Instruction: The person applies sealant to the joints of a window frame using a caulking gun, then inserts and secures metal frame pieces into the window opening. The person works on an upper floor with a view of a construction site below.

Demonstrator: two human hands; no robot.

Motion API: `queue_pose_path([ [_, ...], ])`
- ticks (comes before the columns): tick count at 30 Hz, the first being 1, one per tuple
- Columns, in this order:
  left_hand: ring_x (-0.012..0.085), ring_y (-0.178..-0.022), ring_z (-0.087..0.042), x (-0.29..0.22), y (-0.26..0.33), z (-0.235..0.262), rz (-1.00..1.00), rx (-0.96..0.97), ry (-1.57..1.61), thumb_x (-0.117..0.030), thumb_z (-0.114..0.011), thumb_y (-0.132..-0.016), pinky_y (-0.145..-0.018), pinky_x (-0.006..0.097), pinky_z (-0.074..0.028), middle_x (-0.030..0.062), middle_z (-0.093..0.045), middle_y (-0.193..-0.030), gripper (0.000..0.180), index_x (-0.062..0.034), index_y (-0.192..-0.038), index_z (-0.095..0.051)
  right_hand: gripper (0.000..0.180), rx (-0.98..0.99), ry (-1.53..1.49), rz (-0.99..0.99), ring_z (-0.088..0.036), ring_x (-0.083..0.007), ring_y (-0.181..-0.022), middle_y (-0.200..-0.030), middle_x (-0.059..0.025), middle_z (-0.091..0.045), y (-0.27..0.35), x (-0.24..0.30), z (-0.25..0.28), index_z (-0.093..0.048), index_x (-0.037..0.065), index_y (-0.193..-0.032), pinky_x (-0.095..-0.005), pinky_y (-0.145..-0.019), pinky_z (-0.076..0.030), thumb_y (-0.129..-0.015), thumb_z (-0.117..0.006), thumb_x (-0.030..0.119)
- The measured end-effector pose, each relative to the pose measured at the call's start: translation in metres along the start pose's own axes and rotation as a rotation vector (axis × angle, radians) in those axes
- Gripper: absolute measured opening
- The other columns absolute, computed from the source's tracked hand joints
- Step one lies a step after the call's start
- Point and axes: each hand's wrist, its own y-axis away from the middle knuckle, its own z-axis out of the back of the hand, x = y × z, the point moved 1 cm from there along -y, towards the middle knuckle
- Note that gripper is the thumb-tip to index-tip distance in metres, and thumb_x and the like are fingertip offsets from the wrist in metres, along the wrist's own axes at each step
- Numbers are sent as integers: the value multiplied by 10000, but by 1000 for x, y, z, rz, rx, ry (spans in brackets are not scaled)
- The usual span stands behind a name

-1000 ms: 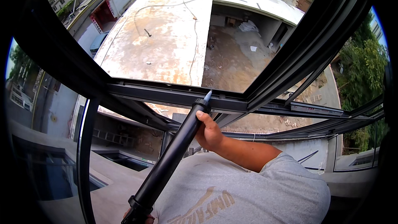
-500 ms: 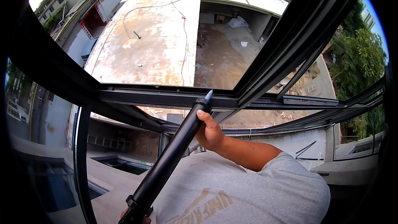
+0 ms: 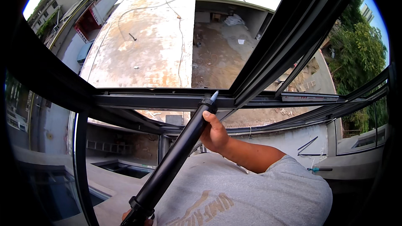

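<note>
A long black caulking gun (image 3: 173, 163) slants from the lower left up to the dark window frame (image 3: 167, 101). Its pale, tapered nozzle (image 3: 215, 96) is at the frame's inner edge, near the corner with the upright; whether it touches cannot be told. My right hand (image 3: 215, 133) is closed around the front of the barrel, thumb along its upper side. Down at the lower edge, my left hand (image 3: 147, 222) grips the rear handle of the gun, mostly cut off and hidden behind it.
Thick dark window uprights (image 3: 289, 25) rise on the right. Beyond the glass lie a white, stained flat roof (image 3: 142, 54) and green trees (image 3: 356, 54). Below are a ladder (image 3: 108, 146) and a grey ledge (image 3: 347, 167) with a teal-and-dark tool (image 3: 320, 169).
The nozzle has shifted slightly to the right along the frame. The whole view has moved a little, and the teal part of the tool on the right now shows.
</note>
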Motion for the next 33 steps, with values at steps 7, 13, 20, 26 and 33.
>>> queue_pose_path([
  [7, 157, -658, -651, -17, -4, -5, 101, -23, 52, -200, -871, -776, -618, 326, -529, 51, -709, -801, 303, -52, -989, -713, 296, -12, -40, 31, -705, -227, -954, -1021, -104, -685, 5, 5, 10, -555, 89, -1140, -428, -941, -580, -1011, -622, 346],
  [13, 164, -682, -659, -40, -20, -10, -26, 53, -14, -223, -873, -781, -638, 336, -537, 52, -712, -813, 336, -53, -1023, -714, 289, -13, -45, 41, -694, -219, -953, -1010, -90, -680, 10, 11, 12, -553, 97, -1134, -425, -941, -570, -1012, -626, 348],
  [20, 187, -728, -678, -22, -16, -10, 17, 48, 31, -241, -845, -821, -689, 352, -554, 57, -721, -834, 332, -49, -1057, -712, 272, -43, -49, 88, -695, -213, -945, -1007, -74, -683, 12, 13, 16, -565, 108, -1115, -424, -921, -574, -1005, -635, 347],
  [26, 201, -782, -689, -11, -16, -6, -14, 130, -17, -226, -817, -859, -734, 364, -569, 65, -726, -873, 326, -32, -1096, -706, 260, -61, -54, 117, -697, -212, -922, -993, -69, -688, 15, 16, 19, -580, 108, -1096, -425, -899, -580, -999, -641, 340],
  [33, 175, -857, -678, -119, -40, -29, -147, 167, -41, -89, -787, -897, -752, 349, -575, 84, -732, -978, 318, 32, -1172, -681, 253, -66, -55, 117, -701, -214, -920, -987, -67, -691, 15, 18, 22, -582, 107, -1094, -425, -898, -584, -1008, -627, 340],
])
